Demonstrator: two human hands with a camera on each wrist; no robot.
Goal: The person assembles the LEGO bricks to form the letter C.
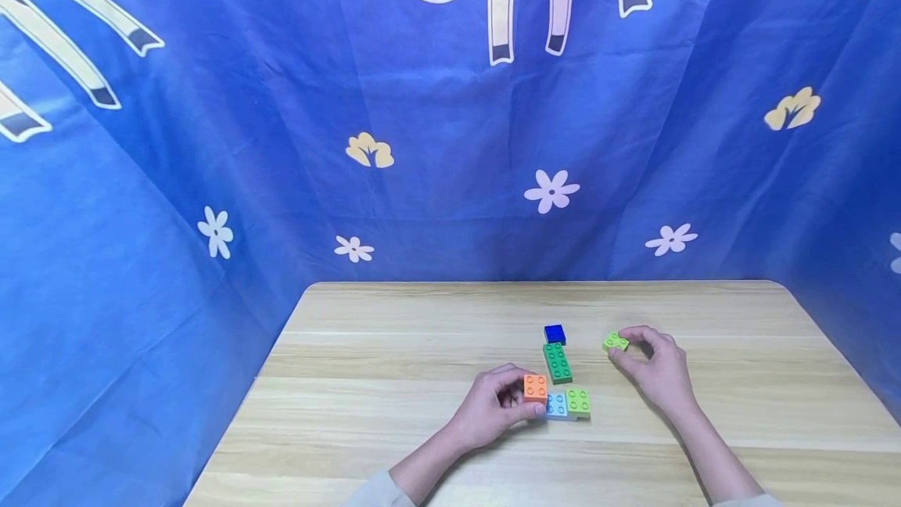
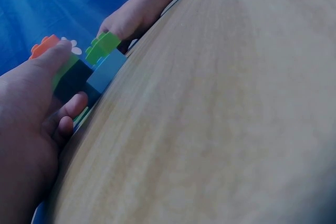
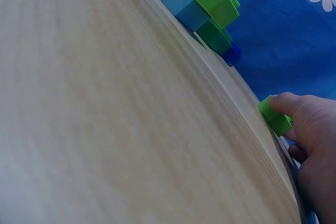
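Note:
My left hand [image 1: 493, 405] grips the left end of a joined toy-brick build, thumb in front and fingers behind. An orange brick [image 1: 535, 388] tops that end. Beneath it, the left wrist view shows darker bricks [image 2: 76, 80], partly hidden by the thumb. The build's light blue brick [image 1: 557, 405] sits low in the middle, and a lime green brick [image 1: 579, 400] is on top at its right end. Farther right, my right hand [image 1: 658, 370] pinches a separate lime green brick [image 1: 615, 341] between thumb and fingers, at or just above the table; the exact contact is unclear.
Behind the build a long green brick [image 1: 558, 364] lies on the wooden table [image 1: 394, 335]. A small dark blue brick [image 1: 554, 333] is at its far end; whether they are joined I cannot tell. A blue patterned cloth [image 1: 450, 202] hangs behind the table and at both sides.

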